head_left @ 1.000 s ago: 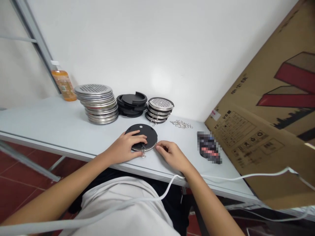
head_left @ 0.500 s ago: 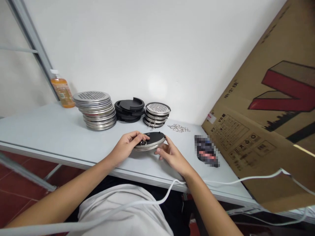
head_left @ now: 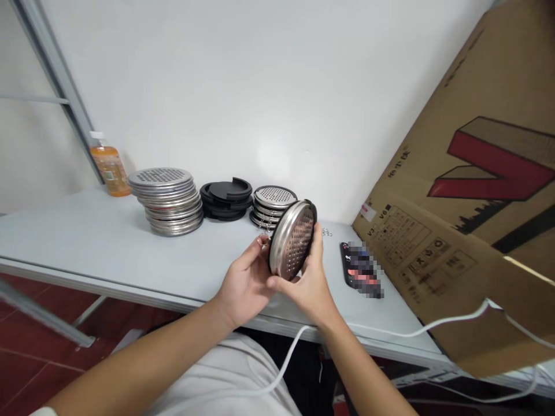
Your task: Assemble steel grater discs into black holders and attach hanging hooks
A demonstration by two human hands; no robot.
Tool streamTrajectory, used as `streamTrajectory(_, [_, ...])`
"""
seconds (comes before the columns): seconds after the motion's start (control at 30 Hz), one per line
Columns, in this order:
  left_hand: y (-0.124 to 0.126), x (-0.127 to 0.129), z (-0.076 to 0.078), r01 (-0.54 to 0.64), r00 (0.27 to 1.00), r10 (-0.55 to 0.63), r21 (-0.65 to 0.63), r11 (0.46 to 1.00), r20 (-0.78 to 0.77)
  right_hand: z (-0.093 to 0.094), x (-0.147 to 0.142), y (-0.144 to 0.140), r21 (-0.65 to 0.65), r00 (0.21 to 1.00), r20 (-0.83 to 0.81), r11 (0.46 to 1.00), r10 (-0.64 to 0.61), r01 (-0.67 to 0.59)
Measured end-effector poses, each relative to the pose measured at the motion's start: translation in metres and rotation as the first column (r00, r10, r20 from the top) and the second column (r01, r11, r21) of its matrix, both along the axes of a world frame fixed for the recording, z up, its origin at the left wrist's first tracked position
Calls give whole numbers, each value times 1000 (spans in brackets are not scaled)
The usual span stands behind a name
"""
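A round metal case (head_left: 291, 245) with a perforated lid and a black rim is tilted up on edge above the table front. My right hand (head_left: 310, 283) is closed around its right and lower edge, thumb on the near side. At the case's left edge, my left hand (head_left: 249, 283) pinches a small wire clip (head_left: 262, 242); its other fingers are partly hidden behind the case. Just behind stands a stack of similar perforated cases (head_left: 275, 196), with wire clips hanging at its front. More loose wire clips (head_left: 327, 232) lie to the right, mostly covered by my right hand.
A tall stack of perforated metal lids (head_left: 167, 202) stands at left, beside stacked black round bases (head_left: 226, 199). An orange bottle (head_left: 108, 167) is at the back left. A phone (head_left: 361, 268) lies near a large cardboard box (head_left: 468, 231). A white cable (head_left: 403, 334) crosses the table's front edge.
The case has turned from nearly flat, black side up, to standing on edge with its perforated metal face showing. It has risen and moved right with both hands.
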State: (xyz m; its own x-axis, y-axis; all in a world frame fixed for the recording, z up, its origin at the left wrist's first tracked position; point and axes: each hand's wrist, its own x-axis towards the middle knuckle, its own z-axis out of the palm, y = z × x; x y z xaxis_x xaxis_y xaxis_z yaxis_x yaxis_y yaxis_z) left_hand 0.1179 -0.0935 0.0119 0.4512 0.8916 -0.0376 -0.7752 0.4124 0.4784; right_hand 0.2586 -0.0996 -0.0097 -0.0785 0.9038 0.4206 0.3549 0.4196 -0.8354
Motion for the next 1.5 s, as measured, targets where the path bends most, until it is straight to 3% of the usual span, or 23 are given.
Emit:
streamTrajectory(0.07, [-1,-4,-1,33,998,-34,33,999,48,3,8,0,134,994,28,986,-103,98])
streamTrajectory(0.13, [1,-11,-4,88,993,-92,59,994,79,8,21,0,254,990,81,963,-114,90])
streamTrajectory(0.23, [8,-24,-10,229,972,-233,108,968,34,24,48,-4,331,966,259,941,-18,-71])
streamTrajectory(0.33, [12,-32,-15,358,933,-333,235,904,-138,48,73,-11,278,891,442,930,98,-240])
streamTrajectory(0.47, [12,-35,-10,364,909,-189,485,795,-372,80,88,-7,243,784,613,920,99,-306])
streamTrajectory(0.63, [27,-31,11,495,782,-58,561,663,-621,109,90,31,173,712,690,927,126,-331])
streamTrajectory(0.7, [38,-28,18,460,758,28,563,687,-652,118,89,55,138,706,693,935,145,-327])
streamTrajectory(0.77, [53,-24,22,352,765,127,575,738,-631,127,86,80,96,710,682,941,176,-326])
streamTrajectory(0.87, [79,-16,23,228,785,234,618,752,-574,136,82,120,22,735,632,942,246,-334])
streamTrajectory(0.97, [106,-8,24,152,790,281,618,772,-545,140,78,155,-88,739,596,941,314,-328])
streamTrajectory(1.07, [126,-2,27,97,800,261,546,832,-540,138,75,180,-176,755,553,935,353,-308])
streamTrajectory(1.27, [142,3,25,29,853,237,494,869,-465,131,75,197,-309,856,295,890,425,-335])
streamTrajectory(1.5, [152,13,33,-77,928,233,462,883,-290,114,78,203,-138,939,-23,929,344,-344])
